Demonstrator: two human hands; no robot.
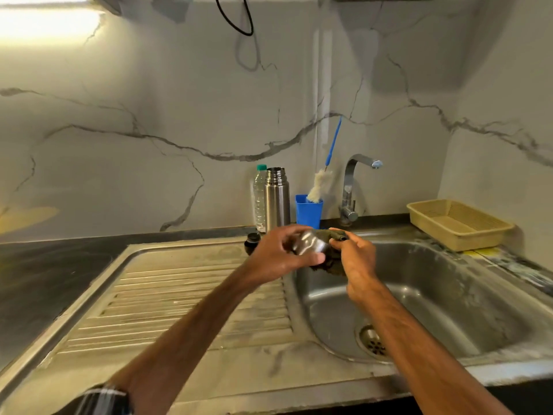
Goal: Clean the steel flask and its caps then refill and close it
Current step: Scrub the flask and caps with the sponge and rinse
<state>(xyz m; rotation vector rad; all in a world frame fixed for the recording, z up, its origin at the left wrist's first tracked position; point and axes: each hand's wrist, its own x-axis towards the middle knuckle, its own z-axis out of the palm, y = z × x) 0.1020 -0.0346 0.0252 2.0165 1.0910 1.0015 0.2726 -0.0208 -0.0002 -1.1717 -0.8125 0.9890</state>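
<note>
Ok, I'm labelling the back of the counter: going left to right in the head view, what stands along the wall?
plastic bottle → steel flask → blue cup → tap → beige basket

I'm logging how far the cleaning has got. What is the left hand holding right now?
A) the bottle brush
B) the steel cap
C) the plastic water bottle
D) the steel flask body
B: the left hand grips the steel cap while the right hand holds a dark scrub pad against it. The flask stands open by the wall.
</note>
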